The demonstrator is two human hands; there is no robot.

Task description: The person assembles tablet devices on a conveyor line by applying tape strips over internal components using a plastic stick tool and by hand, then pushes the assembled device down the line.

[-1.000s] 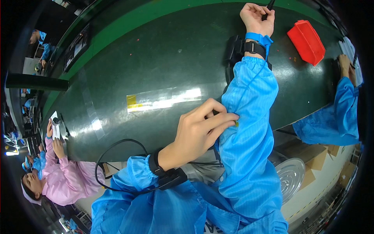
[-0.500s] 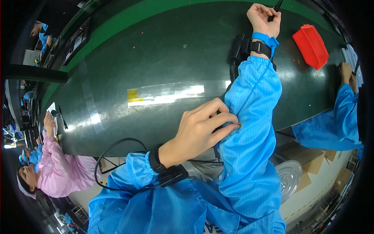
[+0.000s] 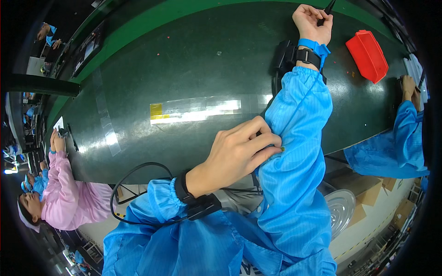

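My right arm reaches far across the dark green table. At its end my right hand (image 3: 312,26) is closed palm up, with a thin black pointed tool (image 3: 329,7) sticking out past the fingertips; its kind is unclear. A blue antistatic wrist strap (image 3: 313,45) and a black band circle that wrist. My left hand (image 3: 232,152) is bent against the blue right sleeve (image 3: 299,119) near the elbow. Its thumb and fingers pinch together, and a tiny yellow-green bit (image 3: 282,149) shows at their tips, too small to name.
A red plastic bin (image 3: 367,56) lies on the table at the far right. Clear tape with a yellow end (image 3: 156,112) is stuck to the tabletop (image 3: 193,69). A black cable (image 3: 133,168) loops from my left wrist. Co-workers in pink (image 3: 69,198) and blue (image 3: 405,138) sit at either side.
My hands keep the same places and grips. At the left, the co-worker in pink has moved their hands slightly.
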